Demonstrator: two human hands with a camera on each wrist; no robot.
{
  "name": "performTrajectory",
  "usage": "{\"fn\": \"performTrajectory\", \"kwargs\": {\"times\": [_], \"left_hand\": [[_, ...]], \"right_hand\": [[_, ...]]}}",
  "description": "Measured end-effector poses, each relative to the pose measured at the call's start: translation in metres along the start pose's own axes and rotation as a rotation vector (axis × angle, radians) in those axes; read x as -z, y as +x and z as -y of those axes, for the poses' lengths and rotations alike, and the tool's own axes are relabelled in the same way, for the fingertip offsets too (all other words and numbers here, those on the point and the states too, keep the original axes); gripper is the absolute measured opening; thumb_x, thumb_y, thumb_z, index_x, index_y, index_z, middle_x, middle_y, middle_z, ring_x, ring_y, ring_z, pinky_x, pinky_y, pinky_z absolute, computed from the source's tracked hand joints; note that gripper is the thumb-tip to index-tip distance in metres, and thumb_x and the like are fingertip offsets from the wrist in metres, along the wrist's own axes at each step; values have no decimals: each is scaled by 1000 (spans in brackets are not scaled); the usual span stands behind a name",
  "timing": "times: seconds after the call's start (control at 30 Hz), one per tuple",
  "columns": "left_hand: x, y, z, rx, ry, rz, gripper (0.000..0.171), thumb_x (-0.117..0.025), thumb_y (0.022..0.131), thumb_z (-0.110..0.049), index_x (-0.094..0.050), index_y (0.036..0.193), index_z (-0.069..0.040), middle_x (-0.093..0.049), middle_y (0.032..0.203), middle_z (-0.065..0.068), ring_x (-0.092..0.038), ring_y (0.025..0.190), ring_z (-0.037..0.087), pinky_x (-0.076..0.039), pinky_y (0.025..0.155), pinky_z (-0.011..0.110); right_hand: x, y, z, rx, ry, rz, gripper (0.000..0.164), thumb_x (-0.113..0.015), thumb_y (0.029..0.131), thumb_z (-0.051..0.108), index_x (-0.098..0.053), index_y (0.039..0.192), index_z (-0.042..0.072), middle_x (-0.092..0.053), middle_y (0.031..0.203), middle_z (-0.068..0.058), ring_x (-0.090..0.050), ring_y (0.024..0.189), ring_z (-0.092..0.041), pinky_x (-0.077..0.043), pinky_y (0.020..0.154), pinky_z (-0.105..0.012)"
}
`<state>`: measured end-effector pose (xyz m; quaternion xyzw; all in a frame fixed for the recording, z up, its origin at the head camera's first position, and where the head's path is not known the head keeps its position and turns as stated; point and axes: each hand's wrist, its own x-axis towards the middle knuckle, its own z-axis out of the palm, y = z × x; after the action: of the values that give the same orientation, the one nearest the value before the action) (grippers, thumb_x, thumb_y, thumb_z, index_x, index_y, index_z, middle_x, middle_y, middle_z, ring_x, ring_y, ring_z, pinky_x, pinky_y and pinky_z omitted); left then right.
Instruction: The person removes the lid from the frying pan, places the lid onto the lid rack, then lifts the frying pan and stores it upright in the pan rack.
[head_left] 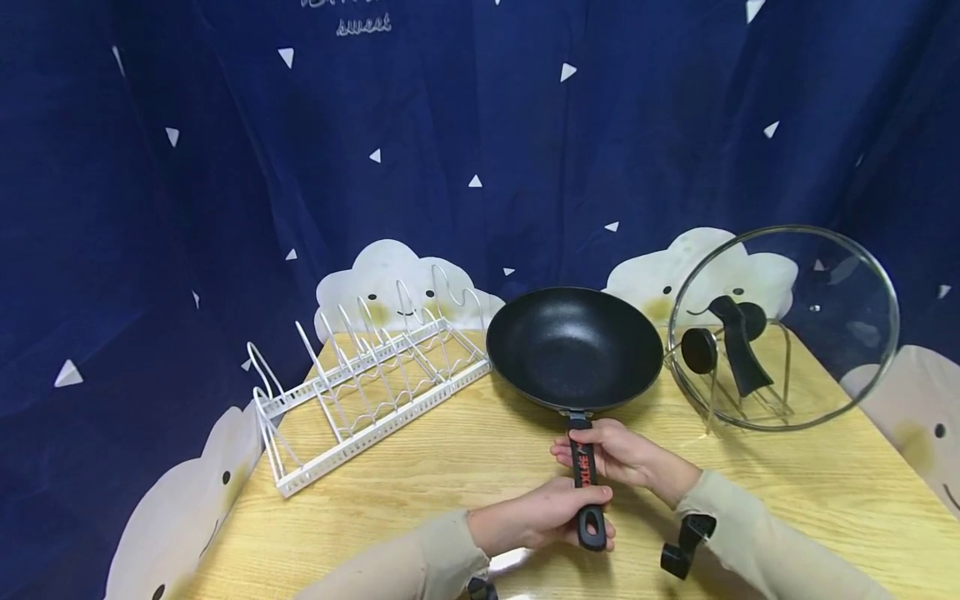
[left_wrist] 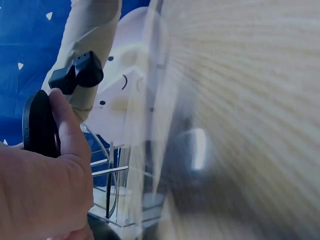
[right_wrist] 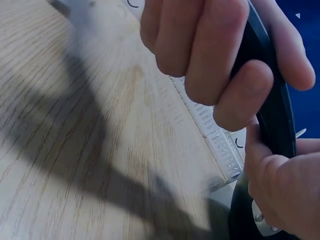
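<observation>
A black wok (head_left: 573, 346) faces me in the head view, its bowl tilted toward the camera and its long handle (head_left: 583, 467) pointing back at me. My left hand (head_left: 551, 512) grips the handle near its looped end, thumb laid across the top. Closer to the bowl, my right hand (head_left: 622, 454) holds the same handle, with its thumb over it and fingers behind. The left wrist view shows the handle end (left_wrist: 40, 125) in the left hand (left_wrist: 45, 195). Curled left fingers (right_wrist: 195, 45) and the right hand (right_wrist: 290, 185) both appear on the handle in the right wrist view.
A white wire rack (head_left: 386, 427) with upright dividers stands left of the wok. On the right, a large glass lid (head_left: 832, 333) with a black handle (head_left: 738, 346) leans in a thin wire stand (head_left: 786, 367). A blue curtain (head_left: 480, 125) hangs behind the wooden table (head_left: 420, 492).
</observation>
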<state>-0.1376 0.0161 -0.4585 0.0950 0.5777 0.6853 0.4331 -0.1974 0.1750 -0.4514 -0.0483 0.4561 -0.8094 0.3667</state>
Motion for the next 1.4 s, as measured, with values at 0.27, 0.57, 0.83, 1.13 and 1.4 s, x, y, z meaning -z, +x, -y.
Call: {"fn": "performTrajectory", "kwargs": {"times": [0.27,0.57,0.83,1.13,1.4], "left_hand": [[-10,4,6,-15,-178,6,15,-47,98,-21,-51,88,-10,-62,76,6,-63,73,17,-48,88,45],[-19,6,7,-58,-311,-22,4,-46,97,-16,-48,98,-12,-54,72,-1,-56,65,10,-53,74,33],[-32,9,8,-29,-401,-128,13,-47,95,-21,-46,84,-15,-44,64,-5,-45,53,4,-46,57,20],[-43,10,9,-63,-443,-235,18,-50,95,-24,-47,80,-15,-46,65,-5,-45,54,5,-45,58,19],[-56,15,12,-128,-433,-407,24,-55,93,-26,-45,74,-16,-35,57,-7,-30,45,1,-31,45,14]], "right_hand": [[4,-2,0,-16,108,68,17,-32,100,-2,-38,111,-12,-60,105,-19,-62,100,-25,-44,95,-33],[3,-1,2,-50,124,87,18,-27,102,6,-43,100,-1,-58,86,-3,-59,77,-10,-48,77,-21],[5,3,-1,-74,109,27,26,-31,104,11,-51,90,3,-58,78,0,-58,68,-9,-49,69,-20],[10,0,0,-52,182,102,30,-25,104,6,-53,95,-1,-61,87,-6,-62,80,-13,-50,79,-22],[9,0,-2,-48,232,180,34,-19,105,9,-50,91,3,-53,81,1,-54,70,-7,-45,69,-16]]}}
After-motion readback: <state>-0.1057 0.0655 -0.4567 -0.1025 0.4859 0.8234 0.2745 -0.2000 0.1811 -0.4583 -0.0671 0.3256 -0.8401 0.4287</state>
